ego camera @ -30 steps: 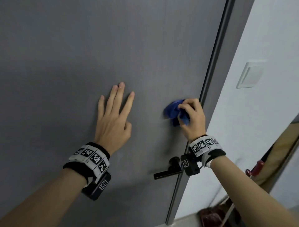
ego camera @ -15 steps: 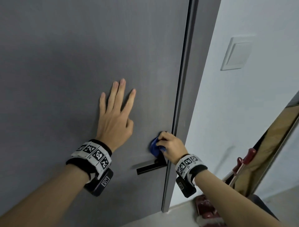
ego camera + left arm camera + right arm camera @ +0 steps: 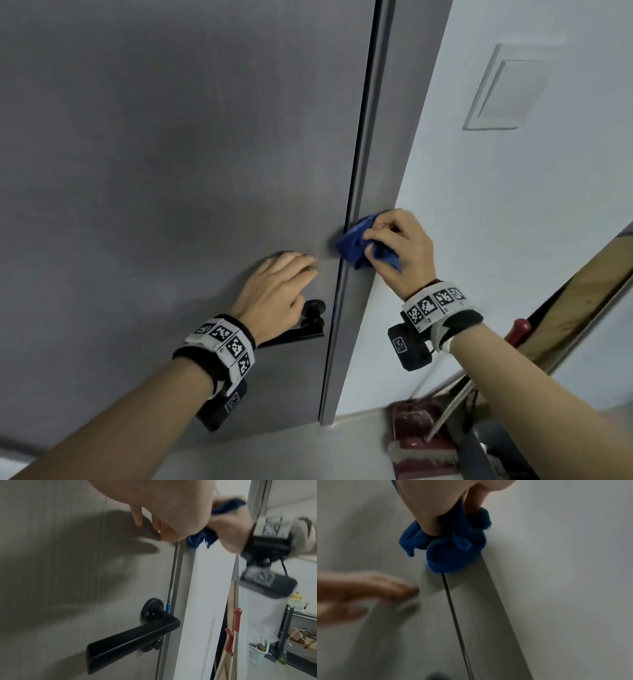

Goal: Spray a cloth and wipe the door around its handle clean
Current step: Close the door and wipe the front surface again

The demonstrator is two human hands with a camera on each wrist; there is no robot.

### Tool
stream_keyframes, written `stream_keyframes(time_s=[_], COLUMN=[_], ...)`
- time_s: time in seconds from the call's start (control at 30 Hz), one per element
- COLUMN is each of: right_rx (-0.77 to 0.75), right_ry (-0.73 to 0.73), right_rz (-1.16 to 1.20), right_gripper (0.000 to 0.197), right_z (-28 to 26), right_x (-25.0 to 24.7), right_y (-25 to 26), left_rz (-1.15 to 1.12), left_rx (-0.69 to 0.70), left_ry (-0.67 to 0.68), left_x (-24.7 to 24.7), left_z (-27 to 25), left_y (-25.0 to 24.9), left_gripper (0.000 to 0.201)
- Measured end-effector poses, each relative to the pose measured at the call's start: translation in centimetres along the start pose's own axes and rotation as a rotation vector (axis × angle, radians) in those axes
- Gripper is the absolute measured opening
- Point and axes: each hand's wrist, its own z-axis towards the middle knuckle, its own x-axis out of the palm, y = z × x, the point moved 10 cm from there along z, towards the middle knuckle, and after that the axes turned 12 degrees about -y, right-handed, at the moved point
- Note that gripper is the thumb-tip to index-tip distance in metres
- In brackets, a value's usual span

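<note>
The grey door [image 3: 171, 171] carries a black lever handle [image 3: 308, 329] near its right edge. My right hand [image 3: 400, 250] grips a bunched blue cloth [image 3: 359, 246] and presses it on the door's edge, where door and frame meet, above the handle. The right wrist view shows the cloth [image 3: 450, 550] squashed against that seam under my fingers. My left hand [image 3: 274, 287] lies with fingers stretched out on the door face just above the handle, blurred by motion and holding nothing. In the left wrist view the handle [image 3: 133, 634] sits below my left hand [image 3: 163, 507].
A white wall with a light switch [image 3: 507, 85] is right of the door frame. Red-handled cleaning tools [image 3: 517, 329] lean against a board at the right, above a dark red brush head [image 3: 421, 442] on the floor. A bin [image 3: 259, 651] and a shelf stand further back.
My left hand slid down and right from the middle of the door to just above the handle. My right hand carried the cloth up from the handle to the door edge.
</note>
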Motion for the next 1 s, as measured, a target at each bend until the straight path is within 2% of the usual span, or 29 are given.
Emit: stream_keyframes(time_s=[0.17, 0.27, 0.43, 0.63, 0.9, 1.0], right_rx=[0.137, 0.26, 0.281, 0.296, 0.275, 0.286], right_ry=[0.288, 0.342, 0.185, 0.074, 0.016, 0.021], right_rz=[-0.034, -0.022, 0.134, 0.316, 0.351, 0.358], right_gripper=[0.025, 0.029, 0.024, 0.027, 0.028, 0.031], right_z=[-11.9, -14.7, -10.8, -3.9, 3.7, 5.3], right_x=[4.6, 5.7, 3.4, 0.1, -3.3, -3.7], right_y=[-4.0, -4.9, -1.6, 2.8, 10.1, 12.5], left_rz=[0.125, 0.151, 0.071, 0.045, 0.039, -0.017], left_rx=[-0.016, -0.027, -0.132, -0.294, -0.271, -0.262], left_ry=[0.018, 0.088, 0.075, -0.015, -0.132, -0.105], left_x=[-0.1, 0.2, -2.2, -9.5, -19.3, -21.3], left_z=[0.7, 0.5, 0.0, 0.0, 0.6, 0.3], left_y=[-0.2, -0.4, 0.2, 1.4, 0.9, 0.1], left_gripper=[0.051, 0.055, 0.056, 0.053, 0.052, 0.047])
